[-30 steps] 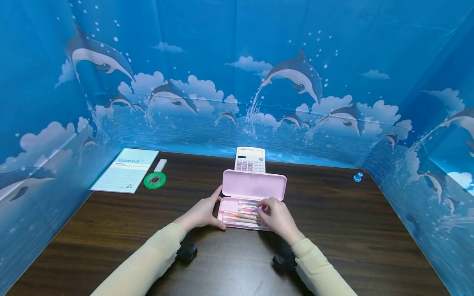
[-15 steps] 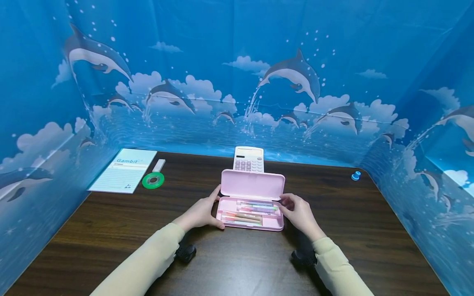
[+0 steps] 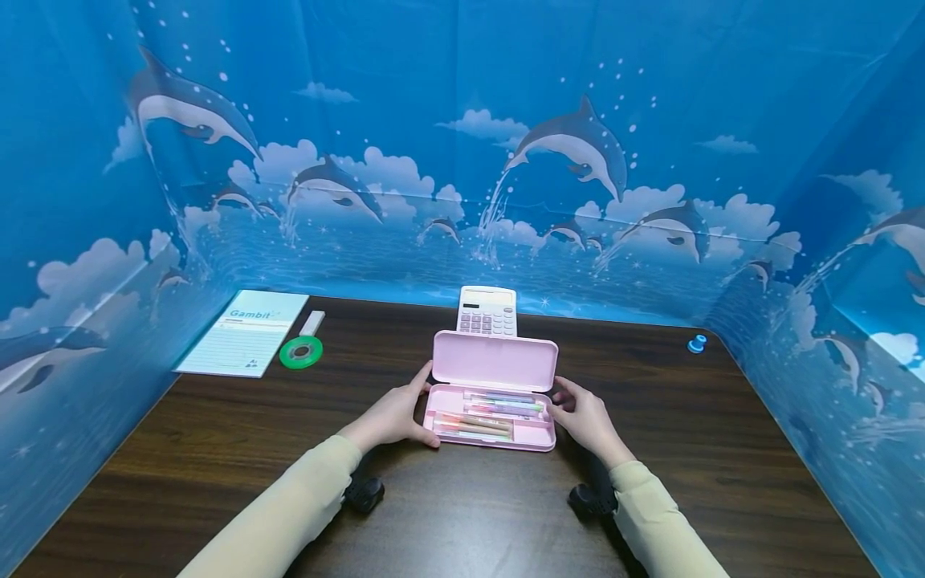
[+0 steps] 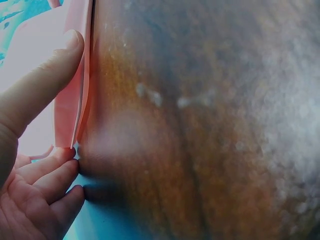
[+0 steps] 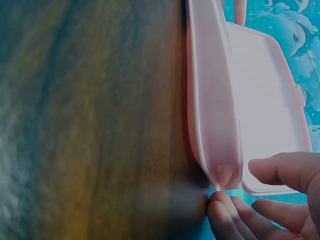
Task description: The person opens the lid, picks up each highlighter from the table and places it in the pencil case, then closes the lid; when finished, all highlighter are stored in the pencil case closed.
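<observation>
A pink pencil case (image 3: 540, 433) lies open on the table, its lid (image 3: 495, 361) raised toward the back. Several pens (image 3: 473, 425) with coloured and tan barrels lie in its base, in two groups. My left hand (image 3: 390, 413) holds the left end, thumb at the front corner and fingers around the side. In the left wrist view the thumb (image 4: 55, 67) lies against the case's wall. My right hand (image 3: 587, 417) is at the right end; in the right wrist view its fingertips (image 5: 220, 205) touch the outer end wall, with the thumb (image 5: 270, 167) near the rim.
Behind the lid stands a white calculator (image 3: 487, 311), partly hidden. To the left lie a Gambit notepad (image 3: 246, 333), a green tape roll (image 3: 301, 352) and a small white bar-shaped thing (image 3: 312, 323). A small blue object (image 3: 697, 344) stands at the far right. A dolphin-printed curtain (image 3: 361, 160) surrounds the table.
My right hand has moved right, from over the pens to the case's right end, and has stayed there since. The left hand and the case have kept their place.
</observation>
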`<state>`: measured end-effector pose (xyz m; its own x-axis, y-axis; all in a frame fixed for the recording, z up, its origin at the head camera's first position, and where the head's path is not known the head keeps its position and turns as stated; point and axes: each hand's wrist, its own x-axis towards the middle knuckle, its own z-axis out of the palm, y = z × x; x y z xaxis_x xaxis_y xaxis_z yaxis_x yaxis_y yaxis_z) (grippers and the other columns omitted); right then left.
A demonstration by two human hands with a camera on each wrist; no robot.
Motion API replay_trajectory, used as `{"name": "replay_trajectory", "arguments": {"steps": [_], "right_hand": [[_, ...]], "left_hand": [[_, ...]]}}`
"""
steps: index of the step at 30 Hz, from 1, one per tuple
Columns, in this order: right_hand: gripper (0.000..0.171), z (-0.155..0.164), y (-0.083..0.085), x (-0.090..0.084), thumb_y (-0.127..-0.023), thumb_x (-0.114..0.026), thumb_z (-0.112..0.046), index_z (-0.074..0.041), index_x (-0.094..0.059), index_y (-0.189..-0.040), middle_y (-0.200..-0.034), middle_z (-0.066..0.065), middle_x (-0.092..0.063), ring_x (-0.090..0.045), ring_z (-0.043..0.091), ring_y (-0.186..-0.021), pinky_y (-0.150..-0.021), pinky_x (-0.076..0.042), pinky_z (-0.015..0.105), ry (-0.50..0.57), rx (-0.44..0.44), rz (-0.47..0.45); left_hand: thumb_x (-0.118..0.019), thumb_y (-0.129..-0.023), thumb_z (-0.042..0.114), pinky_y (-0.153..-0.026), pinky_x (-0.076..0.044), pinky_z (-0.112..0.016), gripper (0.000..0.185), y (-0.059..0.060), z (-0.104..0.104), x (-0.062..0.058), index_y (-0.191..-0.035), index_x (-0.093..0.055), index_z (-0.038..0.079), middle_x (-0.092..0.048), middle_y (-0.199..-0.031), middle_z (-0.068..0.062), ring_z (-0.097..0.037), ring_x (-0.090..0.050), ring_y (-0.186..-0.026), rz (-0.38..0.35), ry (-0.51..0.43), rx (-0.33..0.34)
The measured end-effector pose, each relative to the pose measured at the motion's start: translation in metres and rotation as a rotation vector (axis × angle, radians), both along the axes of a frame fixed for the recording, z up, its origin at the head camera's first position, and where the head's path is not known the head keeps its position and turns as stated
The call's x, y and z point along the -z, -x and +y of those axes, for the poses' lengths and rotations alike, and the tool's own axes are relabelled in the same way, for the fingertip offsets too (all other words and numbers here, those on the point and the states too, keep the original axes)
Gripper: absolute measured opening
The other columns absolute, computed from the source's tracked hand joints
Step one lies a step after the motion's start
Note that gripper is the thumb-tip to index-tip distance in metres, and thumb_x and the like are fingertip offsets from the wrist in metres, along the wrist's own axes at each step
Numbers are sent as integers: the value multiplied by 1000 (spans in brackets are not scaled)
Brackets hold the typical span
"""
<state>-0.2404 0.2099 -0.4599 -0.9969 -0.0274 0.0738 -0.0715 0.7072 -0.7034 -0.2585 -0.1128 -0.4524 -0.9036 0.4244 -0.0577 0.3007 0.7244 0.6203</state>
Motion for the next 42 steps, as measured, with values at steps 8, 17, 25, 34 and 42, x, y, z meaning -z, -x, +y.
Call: {"name": "replay_trajectory", "arguments": {"steps": [8, 17, 25, 34, 42], "right_hand": [[55, -2, -1, 0, -84, -69, -10, 2, -48, -134, -97, 11, -65, -62, 21, -84, -77, -55, 36, 39, -20, 2], [51, -2, -4, 0, -87, -67, -13, 1, -49, -132, -96, 11, -65, -63, 23, -86, -77, -55, 37, 44, -14, -1], [47, -2, -5, 0, -96, -54, -35, -3, -50, -130, -111, 17, -65, -65, 24, -91, -80, -54, 37, 110, 31, -44], [50, -1, -10, -2, -103, -34, -38, 5, -52, -123, -107, 21, -64, -65, 26, -90, -82, -54, 35, 255, 15, -53], [52, 3, -12, -4, -101, -39, -41, 0, -51, -130, -124, 22, -58, -64, 29, -100, -88, -51, 39, 233, -54, -53]], "left_hand": [[-90, -59, 38, -105, -35, -47, 130, 1, 1, -1, -153, -5, 9, -51, -137, -15, -30, -49, -124, -6, 6, 1], [-91, -57, 38, -104, -36, -48, 131, 1, 1, 2, -153, -7, 7, -53, -135, -16, -31, -50, -123, 7, -1, -4], [-91, -57, 40, -104, -37, -45, 128, 3, 1, 3, -151, -13, 3, -55, -132, -14, -27, -52, -120, 15, 15, -20], [-92, -56, 38, -103, -38, -45, 120, 1, 3, 3, -146, -22, 1, -54, -133, -15, -26, -52, -121, 15, -9, -31], [-92, -56, 35, -101, -40, -43, 112, 1, 1, 3, -142, -28, 3, -54, -133, -16, -26, -53, -120, 30, -28, -15]]}}
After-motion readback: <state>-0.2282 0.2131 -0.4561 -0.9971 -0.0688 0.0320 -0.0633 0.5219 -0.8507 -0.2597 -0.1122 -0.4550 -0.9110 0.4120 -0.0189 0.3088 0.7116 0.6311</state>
